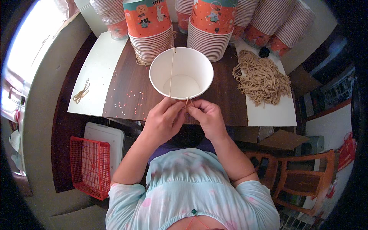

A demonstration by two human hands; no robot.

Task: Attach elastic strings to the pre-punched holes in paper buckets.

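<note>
A white paper bucket [157,74] stands at the near edge of the table with its mouth tilted toward me. A tan cord [172,71] runs across the opening from a hole in the far rim to the near rim. My left hand [165,116] is closed at the near rim, its fingertips pinching the cord. Right beside it, my right hand [207,116] is closed too, thumb and finger pinching a loop of the same cord just outside the rim. The fingertips of both hands nearly meet; the cord's end between them is partly hidden.
Behind the bucket stand stacked orange buckets [147,19], the left stack hung with cords, and another stack [212,23]. A heap of tan cords [262,78] lies right; a small cord bundle [81,92] lies left. Small paper dots [128,103] are scattered. Below left is a red basket [90,166]; right, a wooden chair [306,180].
</note>
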